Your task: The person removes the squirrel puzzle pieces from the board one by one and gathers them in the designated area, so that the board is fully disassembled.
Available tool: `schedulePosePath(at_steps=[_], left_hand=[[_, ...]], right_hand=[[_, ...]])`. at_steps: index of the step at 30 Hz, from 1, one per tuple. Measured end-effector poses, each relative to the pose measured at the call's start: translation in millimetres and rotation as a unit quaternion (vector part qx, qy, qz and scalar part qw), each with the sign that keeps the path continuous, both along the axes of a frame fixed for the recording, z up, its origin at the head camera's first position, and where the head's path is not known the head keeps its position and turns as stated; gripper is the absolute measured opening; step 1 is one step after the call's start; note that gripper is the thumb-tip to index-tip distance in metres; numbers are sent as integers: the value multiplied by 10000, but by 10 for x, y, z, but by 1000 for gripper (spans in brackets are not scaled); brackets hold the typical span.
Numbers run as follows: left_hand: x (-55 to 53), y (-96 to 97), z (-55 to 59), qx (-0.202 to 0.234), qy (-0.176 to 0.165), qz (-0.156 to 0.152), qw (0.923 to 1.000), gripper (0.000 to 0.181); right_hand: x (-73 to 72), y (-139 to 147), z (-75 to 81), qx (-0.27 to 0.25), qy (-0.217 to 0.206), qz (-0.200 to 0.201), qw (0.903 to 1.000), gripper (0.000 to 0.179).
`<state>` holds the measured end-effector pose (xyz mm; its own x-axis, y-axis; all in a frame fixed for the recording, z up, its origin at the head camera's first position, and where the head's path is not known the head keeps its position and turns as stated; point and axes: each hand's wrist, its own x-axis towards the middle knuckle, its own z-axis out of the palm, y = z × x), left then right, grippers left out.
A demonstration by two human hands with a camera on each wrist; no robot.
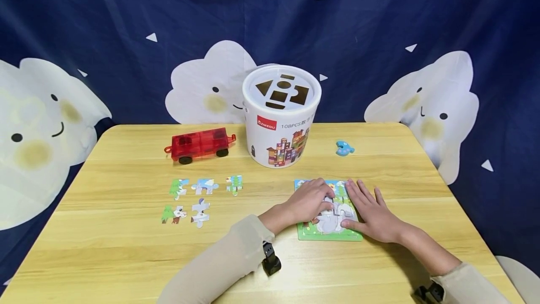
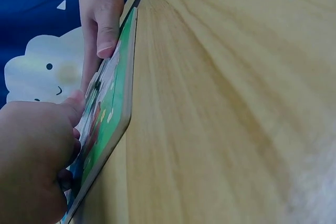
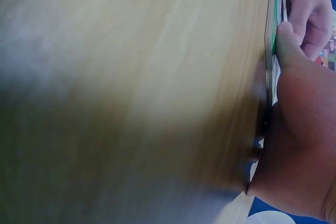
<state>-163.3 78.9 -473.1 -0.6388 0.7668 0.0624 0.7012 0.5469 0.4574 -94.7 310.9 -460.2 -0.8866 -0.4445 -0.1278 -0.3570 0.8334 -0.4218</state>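
Observation:
A puzzle board point(image 1: 330, 237) with a green lower border and a grey animal picture lies on the table. My left hand point(image 1: 307, 201) reaches over its left side, fingers curled down, with thumb and index finger pinching a puzzle piece point(image 1: 327, 199) at the picture's middle. Most of that piece is hidden by the fingers. Spread along the board's right edge is my right hand point(image 1: 377, 217), fingers straight, its thumb resting on the lower part of the picture. From the left wrist view, the board point(image 2: 116, 100) appears edge-on beneath both hands.
Several loose puzzle pieces point(image 1: 200, 212) lie on the table point(image 1: 126, 257) to the left. Behind them stands a red toy wagon point(image 1: 201, 142). A white bucket point(image 1: 280, 116) with a shape-sorter lid is at the back, and a small blue toy piece point(image 1: 344, 148) lies to its right.

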Motion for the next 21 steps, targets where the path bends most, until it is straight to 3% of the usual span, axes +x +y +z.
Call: schedulePosePath(at_steps=[21], left_hand=[[29, 38, 17, -96, 75, 328, 9994, 24]], right_hand=[[5, -7, 0, 62, 84, -12, 9999, 97]])
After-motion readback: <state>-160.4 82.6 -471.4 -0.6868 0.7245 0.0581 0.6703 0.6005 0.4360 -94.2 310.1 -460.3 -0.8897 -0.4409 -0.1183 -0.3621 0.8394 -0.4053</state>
